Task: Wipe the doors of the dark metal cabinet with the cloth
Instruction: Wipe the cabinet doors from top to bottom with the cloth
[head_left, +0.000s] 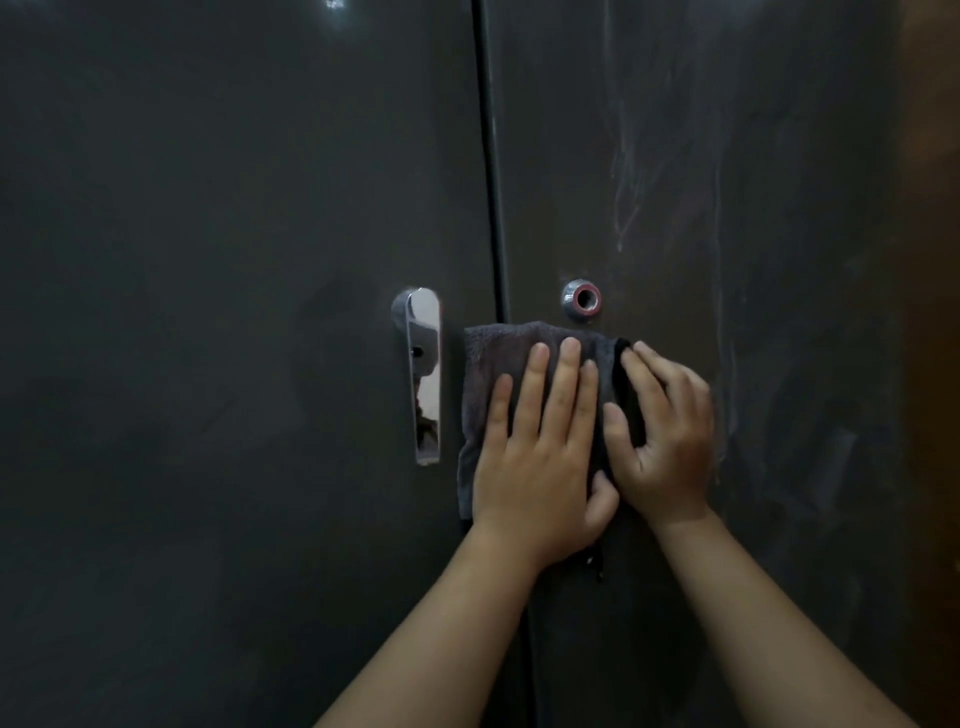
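The dark metal cabinet fills the view, with a left door (234, 208) and a right door (727, 182) divided by a vertical seam. A dark grey cloth (488, 358) lies flat over the seam, just below the lock. My left hand (540, 441) presses on the cloth with straight, spread fingers. My right hand (665, 431) lies beside it on the cloth's right edge, with fingers slightly bent against the cloth and the door. Pale streaks run down the right door above my hands.
A chrome lever handle (423, 374) hangs on the left door, just left of the cloth. A round chrome lock (582, 300) with a red ring sits on the right door directly above the cloth. A brown surface (935, 312) borders the cabinet on the right.
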